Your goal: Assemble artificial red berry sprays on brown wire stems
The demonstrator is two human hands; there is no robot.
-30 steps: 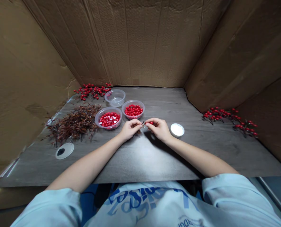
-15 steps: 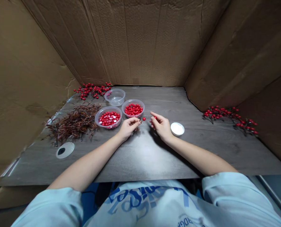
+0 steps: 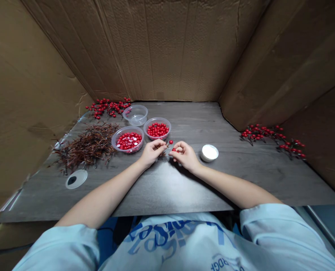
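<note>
Between its thumb and fingers my left hand (image 3: 153, 153) pinches a small brown stem (image 3: 163, 153), partly covered by the fingers. A red berry (image 3: 171, 142) sits on one tip of that stem. My right hand (image 3: 186, 155), close by on the right, is closed on another red berry (image 3: 174, 150) near its fingertips. Beyond the hands are a tub of red berries (image 3: 157, 130) and a tub of red berries mixed with white pieces (image 3: 128, 140). A small white cup (image 3: 209, 153) stands to the right of my right hand.
A heap of bare brown stems (image 3: 88, 145) lies on the left, with a round lid (image 3: 76, 179) in front. A clear tub (image 3: 135, 115) stands behind. Berry sprigs lie at the back left (image 3: 109, 107) and right (image 3: 271, 137). Cardboard walls (image 3: 167, 52) enclose the table (image 3: 167, 195).
My right hand drew away from the stem, showing a berry on its tip. Now it has come back beside the stem with another berry. My left hand stays almost in place.
</note>
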